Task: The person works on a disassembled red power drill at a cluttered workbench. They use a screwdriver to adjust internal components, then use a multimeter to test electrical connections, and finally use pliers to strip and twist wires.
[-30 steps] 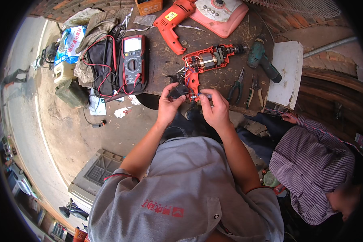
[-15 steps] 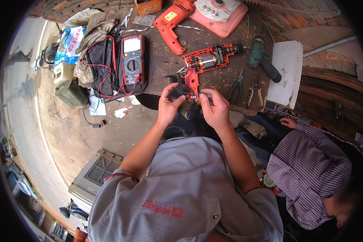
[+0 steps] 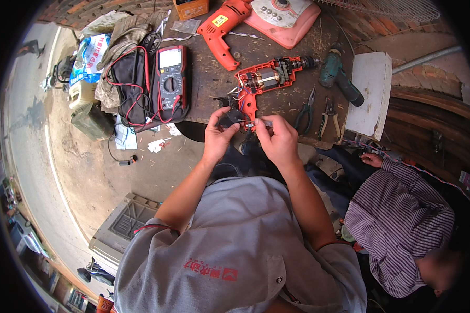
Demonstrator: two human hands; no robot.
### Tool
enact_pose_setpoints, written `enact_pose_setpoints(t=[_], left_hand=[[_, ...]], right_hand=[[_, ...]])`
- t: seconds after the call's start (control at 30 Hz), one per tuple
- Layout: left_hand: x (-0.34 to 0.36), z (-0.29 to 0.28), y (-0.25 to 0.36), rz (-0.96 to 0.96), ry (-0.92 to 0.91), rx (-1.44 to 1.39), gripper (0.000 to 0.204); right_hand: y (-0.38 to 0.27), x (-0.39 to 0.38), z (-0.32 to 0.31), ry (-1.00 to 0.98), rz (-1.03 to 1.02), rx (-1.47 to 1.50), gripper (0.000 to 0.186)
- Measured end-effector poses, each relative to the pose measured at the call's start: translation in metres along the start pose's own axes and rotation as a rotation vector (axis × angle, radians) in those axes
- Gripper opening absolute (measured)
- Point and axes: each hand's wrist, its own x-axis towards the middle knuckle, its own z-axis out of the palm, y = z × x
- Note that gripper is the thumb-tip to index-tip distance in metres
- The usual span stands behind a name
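1. The opened, orange-red plastic power drill (image 3: 266, 81) lies on the worn brown wooden tabletop (image 3: 214, 65), its long body running left to right, its handle reaching near, between both hands.
2. The left hand (image 3: 218, 136) has its grip clamped on a small black block-shaped part (image 3: 230, 119), left of the handle.
3. The right hand (image 3: 278, 138) is nearer the handle's end; whether its grip pinches anything, I cannot tell.

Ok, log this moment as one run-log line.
left hand: holds dark part | right hand: by opened orange drill's handle, grip unclear | bench: multimeter left of drill, dark-handled pliers right of handle
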Motion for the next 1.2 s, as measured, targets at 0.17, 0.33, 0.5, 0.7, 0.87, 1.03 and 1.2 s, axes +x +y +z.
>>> enact_pose_setpoints(t=[0.17, 0.33, 0.5, 0.7, 0.87, 1.03, 1.2], left_hand=[[0.000, -0.003, 0.002, -0.024, -0.027, 0.021, 0.054], [0.000, -0.003, 0.004, -0.008, -0.026, 0.025, 0.053], [0.000, -0.001, 0.004, -0.008, -0.031, -0.012, 0.053], [0.001, -0.006, 0.005, -0.008, -0.041, 0.077, 0.054], [0.002, -0.009, 0.002, -0.015, -0.015, 0.160, 0.053], [0.002, -0.006, 0.002, 0.009, -0.029, 0.079, 0.052], [0.002, -0.003, 0.004, 0.019, 0.016, 0.114, 0.052]], right_hand=[[-0.018, 0.017, -0.013, -0.159, -0.105, -0.274, 0.017], [-0.018, 0.031, -0.021, -0.315, -0.163, -0.234, 0.018], [-0.019, 0.037, -0.024, -0.363, -0.200, -0.295, 0.021], [-0.025, 0.042, -0.026, -0.446, -0.178, -0.412, 0.023], [-0.023, 0.037, -0.022, -0.486, -0.188, -0.499, 0.027], [-0.019, 0.039, -0.022, -0.432, -0.303, -0.405, 0.029], [-0.026, 0.039, -0.023, -0.543, -0.156, -0.518, 0.031]])
